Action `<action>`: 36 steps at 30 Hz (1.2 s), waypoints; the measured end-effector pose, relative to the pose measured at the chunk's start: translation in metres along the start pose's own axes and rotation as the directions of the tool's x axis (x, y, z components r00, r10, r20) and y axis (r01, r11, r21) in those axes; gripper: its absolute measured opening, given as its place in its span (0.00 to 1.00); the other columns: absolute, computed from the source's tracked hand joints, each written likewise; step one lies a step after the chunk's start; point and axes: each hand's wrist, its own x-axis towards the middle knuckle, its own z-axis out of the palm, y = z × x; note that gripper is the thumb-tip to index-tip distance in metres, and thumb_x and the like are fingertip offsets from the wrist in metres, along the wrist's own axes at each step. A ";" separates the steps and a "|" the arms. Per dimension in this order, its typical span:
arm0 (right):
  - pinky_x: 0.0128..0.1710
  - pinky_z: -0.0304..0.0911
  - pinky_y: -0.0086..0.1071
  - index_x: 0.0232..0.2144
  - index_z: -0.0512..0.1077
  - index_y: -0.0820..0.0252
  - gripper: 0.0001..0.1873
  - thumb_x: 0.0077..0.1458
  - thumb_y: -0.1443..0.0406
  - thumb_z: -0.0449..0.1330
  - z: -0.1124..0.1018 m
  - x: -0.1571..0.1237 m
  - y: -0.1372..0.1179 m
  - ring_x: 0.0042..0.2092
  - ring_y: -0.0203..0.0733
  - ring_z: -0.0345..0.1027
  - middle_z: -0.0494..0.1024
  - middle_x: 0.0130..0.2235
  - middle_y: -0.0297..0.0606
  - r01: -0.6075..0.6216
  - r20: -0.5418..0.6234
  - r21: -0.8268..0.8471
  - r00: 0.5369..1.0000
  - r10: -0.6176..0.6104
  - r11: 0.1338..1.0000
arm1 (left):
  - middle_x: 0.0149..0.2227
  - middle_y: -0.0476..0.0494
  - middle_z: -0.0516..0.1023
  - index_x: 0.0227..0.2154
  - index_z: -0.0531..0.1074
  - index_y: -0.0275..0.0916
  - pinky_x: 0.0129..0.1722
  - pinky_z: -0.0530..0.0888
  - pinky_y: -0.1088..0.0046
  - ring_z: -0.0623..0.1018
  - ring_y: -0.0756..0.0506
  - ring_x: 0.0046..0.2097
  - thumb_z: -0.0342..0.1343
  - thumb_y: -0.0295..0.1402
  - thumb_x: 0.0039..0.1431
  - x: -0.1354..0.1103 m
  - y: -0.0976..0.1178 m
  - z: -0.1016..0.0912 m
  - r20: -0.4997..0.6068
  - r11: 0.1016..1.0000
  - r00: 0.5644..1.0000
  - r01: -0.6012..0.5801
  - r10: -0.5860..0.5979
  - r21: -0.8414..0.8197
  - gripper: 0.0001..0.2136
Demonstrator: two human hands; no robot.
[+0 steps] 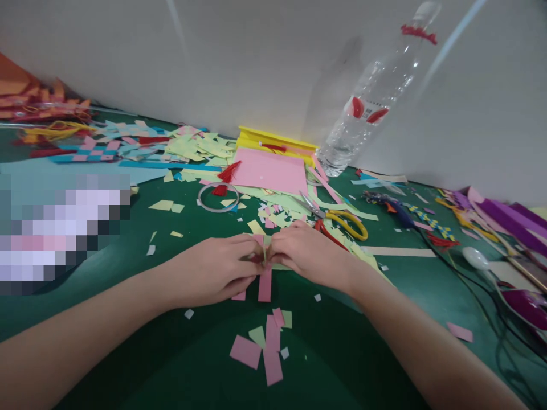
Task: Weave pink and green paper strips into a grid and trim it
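My left hand and my right hand meet over the middle of the green table, fingertips nearly touching. Both are closed in a pinch on small paper strips, one pale green between the fingertips and one pink strip below them. Fingers hide most of how the strips are joined. Just beyond my right hand lie scissors with yellow and red handles. Nearer to me are pink paper pieces and pale green scraps.
A clear plastic bottle leans on the wall behind a pink paper sheet. A roll of clear tape lies left of it. Paper scraps pile at the back left. A purple glue gun and cord lie right.
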 end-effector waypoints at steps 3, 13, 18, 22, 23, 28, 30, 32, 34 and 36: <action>0.38 0.50 0.35 0.28 0.74 0.61 0.10 0.57 0.73 0.53 -0.001 0.001 -0.002 0.37 0.39 0.68 0.77 0.33 0.36 -0.011 0.010 -0.020 1.000 0.011 1.000 | 0.41 0.40 0.74 0.43 0.73 0.38 0.41 0.74 0.69 0.72 0.44 0.46 0.47 0.26 0.61 0.001 0.000 -0.001 -0.015 1.000 1.000 -0.005 0.005 0.006 0.12; 0.41 0.51 0.36 0.30 0.75 0.60 0.09 0.57 0.71 0.55 -0.001 -0.001 0.006 0.38 0.39 0.67 0.77 0.35 0.34 0.061 -0.007 0.038 0.998 -0.061 0.997 | 0.44 0.41 0.74 0.45 0.72 0.38 0.44 0.74 0.67 0.71 0.43 0.50 0.47 0.27 0.62 0.001 0.000 0.001 0.002 1.000 1.000 -0.005 0.005 0.022 0.12; 0.42 0.54 0.35 0.31 0.73 0.61 0.05 0.55 0.71 0.56 0.008 -0.002 0.011 0.37 0.38 0.68 0.77 0.34 0.34 0.042 -0.050 0.164 0.998 -0.034 0.986 | 0.44 0.40 0.73 0.45 0.72 0.38 0.43 0.74 0.68 0.70 0.43 0.50 0.46 0.27 0.63 0.000 -0.002 0.002 0.019 1.000 1.000 0.003 -0.003 0.020 0.12; 0.40 0.56 0.33 0.28 0.73 0.60 0.06 0.55 0.69 0.56 0.010 -0.002 0.003 0.31 0.35 0.66 0.75 0.27 0.32 -0.076 -0.062 0.233 0.994 0.093 0.969 | 0.45 0.41 0.73 0.47 0.70 0.38 0.45 0.74 0.67 0.69 0.43 0.52 0.46 0.27 0.63 0.001 -0.001 0.001 0.014 1.000 1.000 -0.007 0.006 0.016 0.13; 0.39 0.56 0.32 0.27 0.73 0.60 0.06 0.55 0.68 0.57 0.010 -0.002 0.002 0.30 0.34 0.65 0.75 0.27 0.32 -0.102 -0.062 0.248 0.991 0.121 0.963 | 0.46 0.41 0.73 0.48 0.70 0.38 0.46 0.73 0.67 0.69 0.43 0.53 0.46 0.27 0.63 0.001 -0.001 0.001 0.013 1.000 1.000 -0.010 0.009 0.018 0.14; 0.31 0.56 0.27 0.30 0.74 0.60 0.05 0.53 0.69 0.58 0.009 -0.003 -0.001 0.30 0.33 0.65 0.75 0.28 0.32 -0.183 -0.026 0.376 0.978 0.208 0.908 | 0.47 0.40 0.73 0.47 0.71 0.37 0.47 0.73 0.67 0.68 0.42 0.54 0.47 0.27 0.62 0.001 -0.001 0.002 0.027 0.998 0.999 -0.029 0.027 0.053 0.13; 0.29 0.55 0.26 0.29 0.75 0.60 0.05 0.51 0.69 0.58 0.009 -0.002 -0.001 0.29 0.32 0.65 0.75 0.27 0.31 -0.201 -0.018 0.402 0.974 0.228 0.893 | 0.48 0.40 0.72 0.45 0.73 0.37 0.47 0.73 0.67 0.68 0.41 0.54 0.49 0.27 0.61 0.000 -0.002 0.002 0.046 0.998 0.999 -0.025 0.023 0.050 0.12; 0.29 0.55 0.26 0.29 0.75 0.61 0.04 0.51 0.69 0.59 0.009 -0.002 0.000 0.28 0.31 0.64 0.75 0.25 0.30 -0.205 -0.022 0.412 0.972 0.235 0.888 | 0.48 0.41 0.73 0.44 0.73 0.38 0.47 0.73 0.67 0.68 0.41 0.54 0.49 0.26 0.60 0.000 -0.002 0.001 0.056 1.000 0.998 -0.005 0.003 0.031 0.12; 0.28 0.55 0.25 0.28 0.75 0.61 0.04 0.50 0.69 0.59 0.009 -0.002 0.000 0.27 0.30 0.64 0.74 0.25 0.30 -0.209 -0.025 0.421 0.970 0.241 0.883 | 0.47 0.41 0.73 0.43 0.74 0.38 0.47 0.73 0.66 0.69 0.42 0.53 0.48 0.26 0.61 0.000 -0.001 0.000 0.057 1.000 0.998 0.013 -0.014 0.013 0.12; 0.27 0.55 0.25 0.28 0.76 0.61 0.04 0.50 0.69 0.59 0.009 -0.001 -0.001 0.26 0.30 0.64 0.74 0.25 0.31 -0.213 -0.019 0.430 0.969 0.245 0.877 | 0.47 0.42 0.74 0.43 0.74 0.38 0.47 0.73 0.66 0.69 0.42 0.53 0.48 0.26 0.61 0.000 -0.001 -0.001 0.052 1.000 0.998 0.018 -0.018 0.006 0.12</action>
